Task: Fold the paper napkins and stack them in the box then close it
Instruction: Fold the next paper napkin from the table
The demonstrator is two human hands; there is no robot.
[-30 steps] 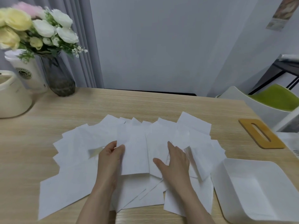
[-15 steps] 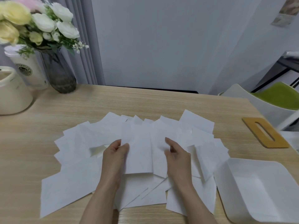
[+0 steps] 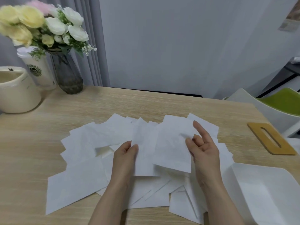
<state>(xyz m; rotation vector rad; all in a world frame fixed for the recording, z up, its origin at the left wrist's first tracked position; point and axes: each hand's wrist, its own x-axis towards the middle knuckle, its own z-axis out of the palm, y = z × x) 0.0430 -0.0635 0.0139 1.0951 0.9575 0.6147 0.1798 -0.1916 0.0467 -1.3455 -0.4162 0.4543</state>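
Fingers of left hand (image 3: 125, 155) pinch napkin (image 3: 146, 153); right hand (image 3: 203, 148) pinches second napkin (image 3: 173, 143), forefinger straight. Loose napkins (image 3: 81, 184) cover table (image 3: 146, 103) centre. Open box (image 3: 263, 192) near right; wooden lid (image 3: 271, 138) beyond. Vase (image 3: 67, 73), cup (image 3: 38, 69), pot (image 3: 17, 93) far left.

Napkins (image 3: 84, 184) thin matt paper, slightly crinkled. Surface (image 3: 162, 103) pale wood-grain, matt. Box (image 3: 263, 192) smooth white plastic. Lid (image 3: 266, 135) at 3 o'clock wooden. Vase (image 3: 68, 77) dark glossy glass.
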